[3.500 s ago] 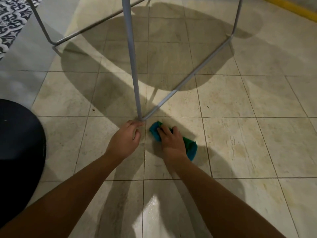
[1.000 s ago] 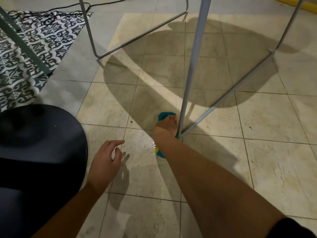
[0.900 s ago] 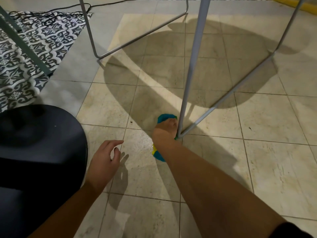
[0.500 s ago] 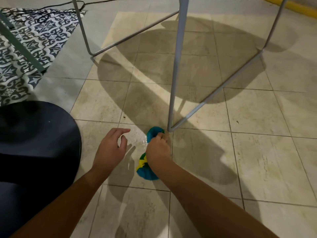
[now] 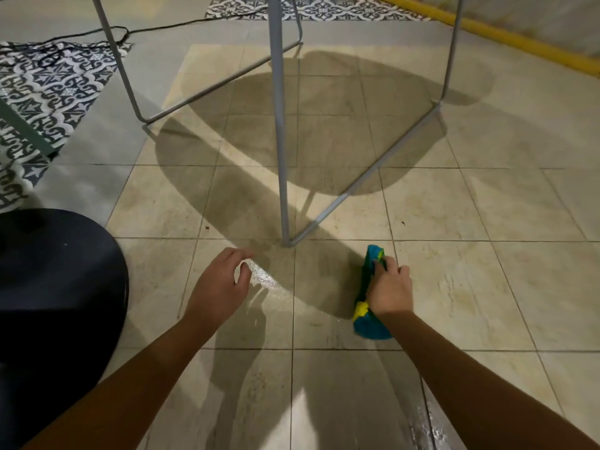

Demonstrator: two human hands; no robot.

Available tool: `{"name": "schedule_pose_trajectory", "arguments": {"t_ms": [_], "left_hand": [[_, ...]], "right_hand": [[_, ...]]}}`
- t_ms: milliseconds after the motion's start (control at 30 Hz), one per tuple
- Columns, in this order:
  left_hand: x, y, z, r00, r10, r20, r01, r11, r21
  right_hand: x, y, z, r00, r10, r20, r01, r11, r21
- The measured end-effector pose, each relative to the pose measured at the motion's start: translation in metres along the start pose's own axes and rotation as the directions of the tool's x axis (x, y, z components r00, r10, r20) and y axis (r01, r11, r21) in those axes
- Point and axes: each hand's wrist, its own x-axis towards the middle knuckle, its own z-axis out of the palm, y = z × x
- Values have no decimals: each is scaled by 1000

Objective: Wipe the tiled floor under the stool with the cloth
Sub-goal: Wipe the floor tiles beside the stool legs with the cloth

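A blue, green and yellow cloth (image 5: pixel 366 323) lies bunched on the beige tiled floor (image 5: pixel 454 287), to the right of the stool's nearest grey metal leg (image 5: pixel 281 141). My right hand (image 5: pixel 389 289) grips the cloth from above, fingers curled into it. My left hand (image 5: pixel 219 287) hovers over the floor left of that leg with its fingers loosely bent, holding nothing. A wet sheen (image 5: pixel 263 280) shows on the tile between my hands. The stool's seat is out of view; its round shadow falls on the tiles beyond the leg.
A dark round object (image 5: pixel 55 287) fills the lower left. A patterned black-and-white rug (image 5: pixel 48 82) with a black cable lies at the far left. A yellow strip (image 5: pixel 519 40) runs along the back right. The stool's floor rails (image 5: pixel 367 177) cross the tiles.
My right hand slid the cloth rightward, from left of the stool leg to its right. My left hand stayed hovering near the leg. The view pulled back slightly.
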Motion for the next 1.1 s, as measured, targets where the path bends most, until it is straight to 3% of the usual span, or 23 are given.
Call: {"name": "schedule_pose_trajectory", "arguments": {"t_ms": [100, 200, 300, 400, 467, 533, 600, 667, 733, 800, 867, 1000, 1100], "left_hand": [[-1, 5, 9, 1000, 1, 27, -1, 1000, 4], [1, 12, 20, 999, 16, 37, -16, 1000, 0], [3, 22, 30, 998, 56, 33, -56, 998, -15], [7, 28, 38, 995, 80, 67, -78, 997, -30], [8, 30, 43, 992, 83, 90, -82, 996, -21], [11, 33, 49, 990, 75, 119, -73, 997, -18], [16, 37, 56, 986, 72, 152, -69, 997, -25], [21, 41, 63, 980, 75, 184, -74, 997, -16], [25, 44, 69, 978, 85, 189, -82, 996, -24], [28, 48, 74, 983, 90, 162, -84, 996, -43], [30, 51, 81, 990, 71, 123, -64, 996, -59], [39, 54, 89, 983, 140, 123, -134, 989, -60], [47, 55, 90, 985, 118, 124, -108, 991, -82]], "right_hand": [[-31, -14, 8, 989, -136, 64, 133, 990, 50], [-55, -44, 27, 912, -384, 141, 388, 921, -3], [-38, -53, 26, 895, -420, 149, 433, 898, -73], [-10, -37, 16, 910, -412, 50, 415, 907, -76], [4, -16, 13, 950, -313, -1, 311, 944, -115], [10, 8, 8, 985, -163, -52, 163, 987, -9], [9, 26, 5, 989, -120, -91, 120, 993, -11], [2, 33, 10, 981, -172, -88, 170, 985, -29], [-6, 24, 19, 960, -272, 64, 277, 957, -88], [-5, 7, 23, 929, -349, 124, 358, 932, -53], [8, -10, 15, 897, -420, 135, 439, 878, -192], [51, -20, 7, 883, -442, -159, 425, 896, -130], [75, -2, 1, 921, -369, -124, 360, 929, -88]]}}
